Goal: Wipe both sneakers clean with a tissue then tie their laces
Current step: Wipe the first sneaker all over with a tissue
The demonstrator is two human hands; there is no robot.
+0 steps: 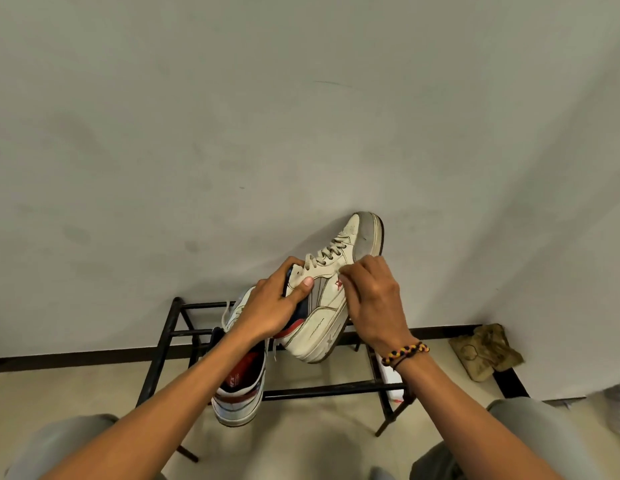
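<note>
Pale wall (232,133) behind, black metal rack (163,344) below hands. Second sneaker (239,386) on rack under left forearm, laces loose. Left hand (270,306) grips raised sneaker (322,306) at collar, thumb on side panel. Right hand (374,303) curled against sneaker's side; tissue not visible. Judgement: hold collar firm, wipe toward dirty toe. Cloth bundle (485,351) on floor right of hands, no obstruction.

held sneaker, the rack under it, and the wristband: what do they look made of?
Held sneaker: upper looks like off-white leather or synthetic, matte and scuffed, with stitched panels; toe cap and sole look like rubber, grey with grime. Rack: probably metal, thin straight bars with a black painted finish. Wristband on the right wrist: braided cord or thread, visible plait in yellow, red and dark strands.
</note>
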